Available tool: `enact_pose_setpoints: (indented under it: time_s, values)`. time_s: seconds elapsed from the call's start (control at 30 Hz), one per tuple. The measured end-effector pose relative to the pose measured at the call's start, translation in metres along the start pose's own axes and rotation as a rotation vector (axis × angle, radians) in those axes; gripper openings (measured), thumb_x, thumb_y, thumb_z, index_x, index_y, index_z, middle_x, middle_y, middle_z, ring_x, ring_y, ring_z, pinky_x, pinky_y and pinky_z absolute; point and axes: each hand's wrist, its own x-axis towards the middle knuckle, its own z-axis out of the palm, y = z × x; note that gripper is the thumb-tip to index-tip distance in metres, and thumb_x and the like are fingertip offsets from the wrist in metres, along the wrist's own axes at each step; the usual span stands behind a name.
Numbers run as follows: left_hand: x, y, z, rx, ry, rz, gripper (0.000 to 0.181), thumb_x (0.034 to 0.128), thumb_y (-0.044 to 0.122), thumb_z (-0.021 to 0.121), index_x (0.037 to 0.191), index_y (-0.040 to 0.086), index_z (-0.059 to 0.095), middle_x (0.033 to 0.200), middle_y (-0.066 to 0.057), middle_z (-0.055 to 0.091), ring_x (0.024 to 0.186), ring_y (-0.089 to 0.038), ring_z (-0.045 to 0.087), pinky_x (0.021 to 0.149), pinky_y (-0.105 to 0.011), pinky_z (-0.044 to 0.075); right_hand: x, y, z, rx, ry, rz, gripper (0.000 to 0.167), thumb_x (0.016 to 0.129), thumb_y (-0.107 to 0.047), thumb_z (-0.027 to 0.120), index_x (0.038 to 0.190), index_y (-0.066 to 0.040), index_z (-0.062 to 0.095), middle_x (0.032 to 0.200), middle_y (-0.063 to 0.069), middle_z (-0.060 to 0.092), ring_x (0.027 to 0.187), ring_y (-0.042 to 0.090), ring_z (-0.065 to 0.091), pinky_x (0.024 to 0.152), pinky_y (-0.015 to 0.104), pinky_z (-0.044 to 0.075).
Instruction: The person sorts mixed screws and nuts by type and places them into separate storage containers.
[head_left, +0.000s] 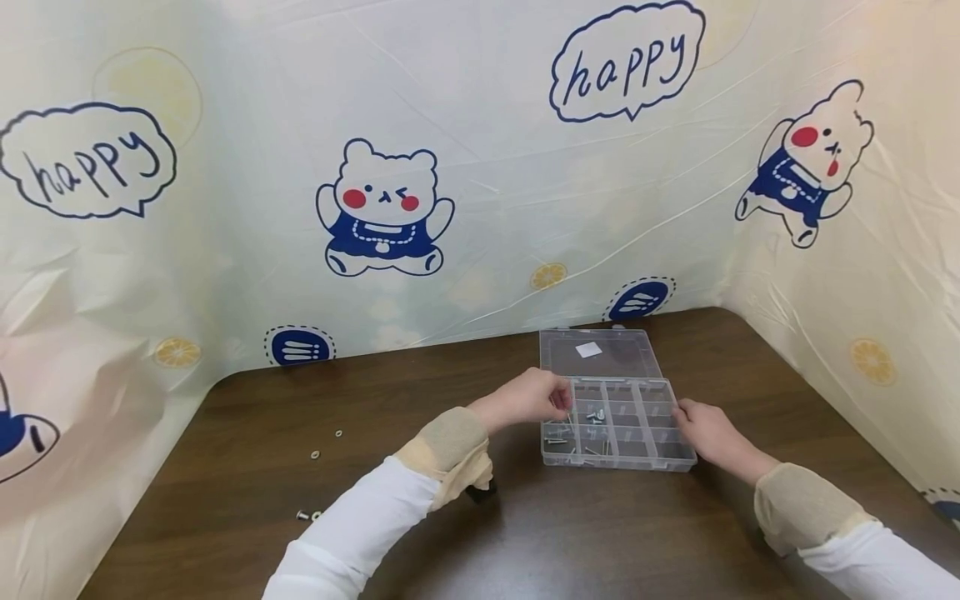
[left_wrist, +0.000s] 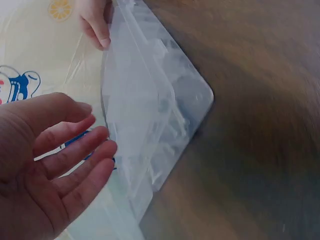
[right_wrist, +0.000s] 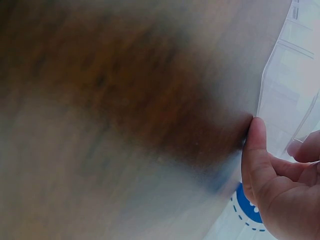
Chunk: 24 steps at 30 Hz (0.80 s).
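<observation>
A clear plastic compartment box (head_left: 651, 463) lies on the table with its lid folded back. Several screws (head_left: 596, 417) sit in its left and middle-left compartments. Over the box's left side, my left hand (head_left: 528, 395) points its fingers down toward the compartments. In the left wrist view, the fingers of that left hand (left_wrist: 65, 160) are loosely bent and apart, with nothing visible between them. My right hand (head_left: 712, 429) grips the box's right side wall. Seen from the right wrist, the right hand (right_wrist: 280, 180) has the thumb and fingers on either side of the wall.
Left on the wooden table (head_left: 255, 433) lie two small washers, one farther back (head_left: 338, 433) and one nearer (head_left: 315, 455). Closer to the front are a short screw (head_left: 302, 515) and another ring (head_left: 317, 516). The transparent lid (head_left: 630, 358) reaches toward the printed curtain (head_left: 495, 167).
</observation>
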Motion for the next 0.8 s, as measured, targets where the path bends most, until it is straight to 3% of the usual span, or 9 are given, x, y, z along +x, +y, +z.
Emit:
enact_pose_setpoints:
  time_s: [0.17,0.37,0.6,0.8]
  values:
    - [-0.009,-0.002,-0.008,0.156,-0.064,-0.027,0.004,0.0786,0.015,0.064,0.081,0.012,0.065,0.073,0.007,0.059,0.066,-0.006,0.052,0.059,-0.019,0.042,0.000,0.001,0.001,0.005,-0.014,0.011,0.021,0.091,-0.008,0.038,0.083,0.005,0.053,0.061,0.002,0.047,0.055,0.014,0.045,0.053,0.031,0.038]
    - [-0.021,-0.009,-0.015,0.254,-0.118,-0.075,0.004,0.0762,0.017,0.066,0.078,0.014,0.064,0.070,0.008,0.057,0.063,-0.008,0.051,0.056,-0.022,0.042,0.000,0.001,0.001,0.000,-0.008,0.008,0.021,0.091,-0.008,0.039,0.084,0.006,0.053,0.061,0.002,0.046,0.056,0.015,0.045,0.053,0.031,0.038]
    - [-0.037,-0.019,-0.028,0.293,-0.212,-0.131,0.006,0.0769,0.019,0.067,0.079,0.016,0.063,0.075,0.007,0.058,0.068,-0.009,0.052,0.061,-0.025,0.044,0.000,0.001,0.000,-0.006,0.004,-0.007,0.021,0.091,-0.007,0.040,0.085,0.006,0.054,0.061,0.002,0.047,0.057,0.014,0.046,0.055,0.033,0.040]
    - [-0.051,-0.026,-0.035,0.264,-0.310,-0.196,0.011,0.0785,0.018,0.068,0.085,0.010,0.063,0.078,0.003,0.058,0.071,-0.011,0.052,0.063,-0.027,0.044,0.000,0.000,0.000,-0.005,-0.008,0.009,0.022,0.091,-0.008,0.040,0.089,0.008,0.055,0.063,0.002,0.049,0.058,0.015,0.048,0.057,0.034,0.041]
